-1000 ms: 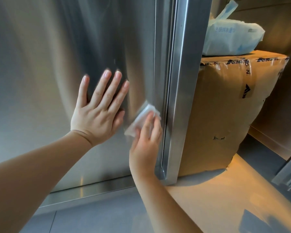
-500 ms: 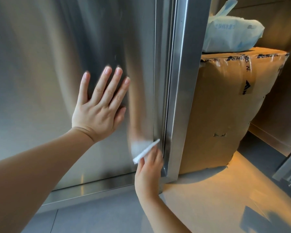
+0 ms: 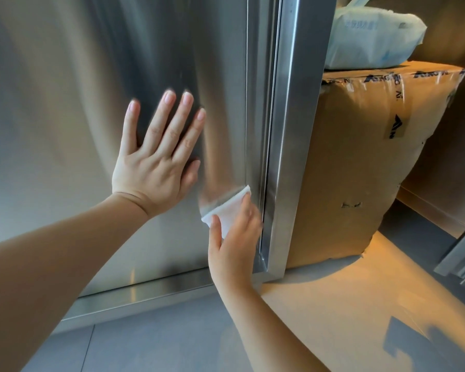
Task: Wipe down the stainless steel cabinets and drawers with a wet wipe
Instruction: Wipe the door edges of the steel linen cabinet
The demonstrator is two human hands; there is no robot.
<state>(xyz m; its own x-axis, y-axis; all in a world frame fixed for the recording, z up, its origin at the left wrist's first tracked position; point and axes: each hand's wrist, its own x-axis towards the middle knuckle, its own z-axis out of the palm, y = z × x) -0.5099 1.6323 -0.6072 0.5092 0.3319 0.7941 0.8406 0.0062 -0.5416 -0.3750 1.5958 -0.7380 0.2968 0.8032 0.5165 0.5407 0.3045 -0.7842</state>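
A tall stainless steel cabinet door [image 3: 65, 116] fills the left and middle of the head view, with a steel frame post [image 3: 293, 130] along its right edge. My left hand [image 3: 156, 159] lies flat on the door, fingers spread, holding nothing. My right hand [image 3: 234, 237] presses a folded white wet wipe [image 3: 227, 210] against the lower right part of the door, close to the frame post. A damp smear runs up the door above the wipe.
A taped cardboard box [image 3: 373, 157] stands right of the frame post on the floor, with a pale blue wet wipe pack [image 3: 371, 36] on top. A steel plinth [image 3: 145, 291] runs under the door. Grey floor tiles [image 3: 159, 345] lie below.
My right hand slid the wipe down along the door's right edge, then came back up slightly with the wipe spread flatter. My left hand stayed flat on the door.
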